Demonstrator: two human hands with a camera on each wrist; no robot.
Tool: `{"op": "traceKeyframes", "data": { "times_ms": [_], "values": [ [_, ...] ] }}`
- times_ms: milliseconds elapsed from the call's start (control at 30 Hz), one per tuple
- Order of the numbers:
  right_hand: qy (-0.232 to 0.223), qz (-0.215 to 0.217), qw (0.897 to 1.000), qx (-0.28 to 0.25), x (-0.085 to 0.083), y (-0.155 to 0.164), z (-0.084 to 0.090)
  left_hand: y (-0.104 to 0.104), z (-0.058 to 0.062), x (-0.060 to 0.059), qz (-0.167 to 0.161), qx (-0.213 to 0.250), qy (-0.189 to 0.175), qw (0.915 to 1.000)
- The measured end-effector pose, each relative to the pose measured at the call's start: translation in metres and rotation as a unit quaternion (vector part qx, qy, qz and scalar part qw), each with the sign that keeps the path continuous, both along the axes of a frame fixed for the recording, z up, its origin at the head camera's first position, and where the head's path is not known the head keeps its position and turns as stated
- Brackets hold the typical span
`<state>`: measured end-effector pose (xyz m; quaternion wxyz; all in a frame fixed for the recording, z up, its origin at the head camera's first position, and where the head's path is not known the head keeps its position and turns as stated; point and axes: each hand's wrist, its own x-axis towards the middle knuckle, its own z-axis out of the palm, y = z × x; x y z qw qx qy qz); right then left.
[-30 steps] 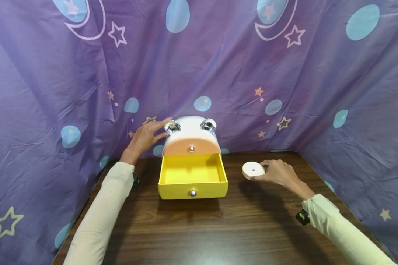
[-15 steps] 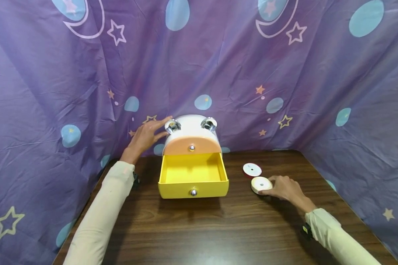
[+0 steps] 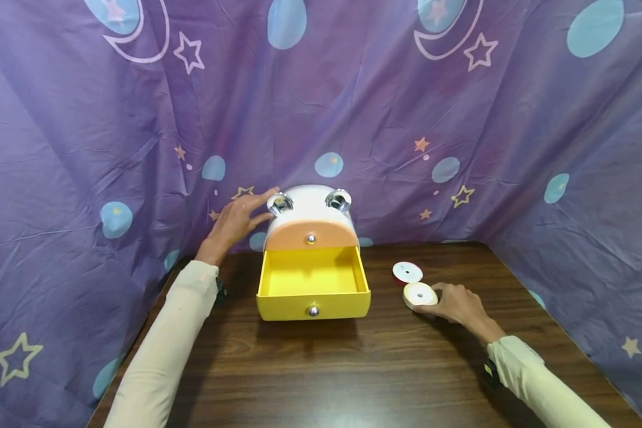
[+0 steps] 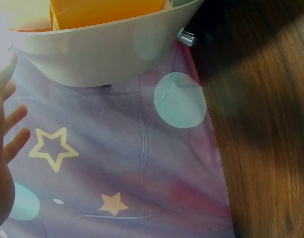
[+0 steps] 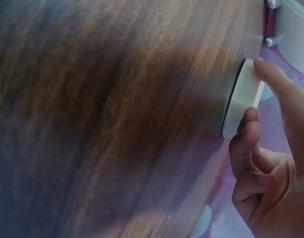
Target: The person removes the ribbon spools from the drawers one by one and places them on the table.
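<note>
A small white drawer box (image 3: 321,207) with two round silver-rimmed eyes stands at the back of the table. Its yellow lower drawer (image 3: 313,306) is pulled out, and the inside is bare. My left hand (image 3: 234,221) is at the box's left eye, fingers extended, thumb below and fingers above; in the left wrist view, several fingers are spread apart. To the right of the drawer, my right hand (image 3: 462,304) pinches a cream ribbon spool (image 3: 419,295) lying flat at table level. Just behind it lies a white-faced spool (image 3: 407,272) with a red edge.
The box's peach upper drawer (image 3: 289,236) is closed and has a silver knob. A dark wooden table (image 3: 299,380) carries everything. Purple cloth (image 3: 380,119) with stars and moons hangs behind and along both sides.
My right hand has lowered the cream spool toward me and onto the table, uncovering the red-edged spool behind it. It has since shifted barely. The left hand stays by the box.
</note>
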<state>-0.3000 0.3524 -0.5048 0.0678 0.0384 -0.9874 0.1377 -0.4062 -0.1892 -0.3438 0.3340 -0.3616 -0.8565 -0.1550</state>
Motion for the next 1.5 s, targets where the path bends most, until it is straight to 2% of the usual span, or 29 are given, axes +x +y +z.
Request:
{"op": "traceKeyframes", "data": {
  "times_ms": [467, 633, 867, 1000, 1233, 1500],
  "values": [
    [0.013, -0.006, 1.000, 0.004, 0.002, 0.004, -0.002, 0.001, 0.001, 0.002, 0.000, 0.000, 0.004, 1.0000],
    [0.044, -0.008, 0.999, 0.005, 0.001, 0.009, 0.006, 0.001, 0.000, 0.002, -0.004, 0.002, 0.010, 0.9999],
    [0.098, 0.031, 0.995, -0.013, -0.003, 0.010, 0.015, 0.000, -0.001, 0.001, -0.004, 0.006, 0.008, 0.9999],
    [0.124, 0.049, 0.991, -0.022, -0.004, 0.002, 0.022, 0.000, 0.000, 0.001, 0.001, 0.004, 0.005, 1.0000],
    [0.141, 0.072, 0.987, -0.030, -0.004, -0.022, 0.037, 0.000, 0.001, 0.002, 0.008, 0.001, -0.004, 1.0000],
    [0.182, 0.107, 0.977, -0.021, -0.001, -0.055, 0.058, 0.001, 0.000, 0.002, 0.003, 0.008, -0.005, 0.9999]
  ]
}}
